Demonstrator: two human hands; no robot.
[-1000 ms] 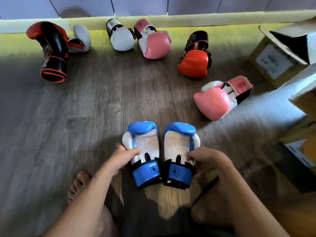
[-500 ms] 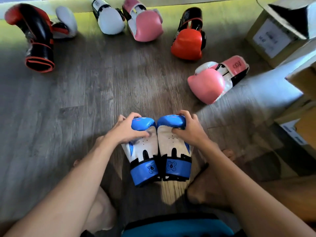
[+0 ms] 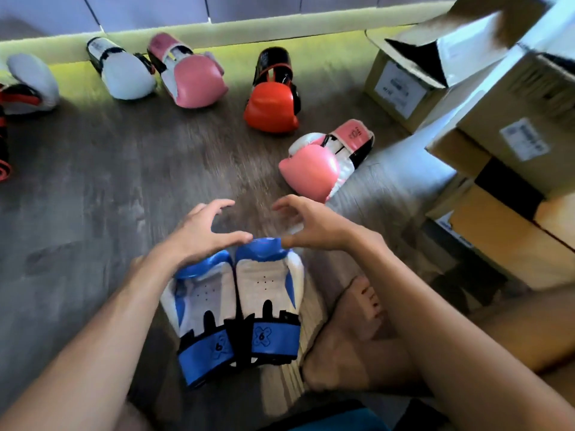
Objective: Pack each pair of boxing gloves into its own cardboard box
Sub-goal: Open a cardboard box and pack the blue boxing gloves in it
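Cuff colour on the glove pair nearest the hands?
Blue cuffs with black edging; the head view, the only one, shows it.

Grey wood-plank floor [image 3: 124, 188], yellow-green lit strip [image 3: 236, 29] along pale panelled wall [image 3: 149, 7], bright light patch [image 3: 404, 178] at right.

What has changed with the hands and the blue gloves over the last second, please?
Both hands moved from beside the cuffs to the tops of the blue gloves, gripped them, then let go: the left hand and right hand now hover open above them. The gloves stay side by side on the floor.
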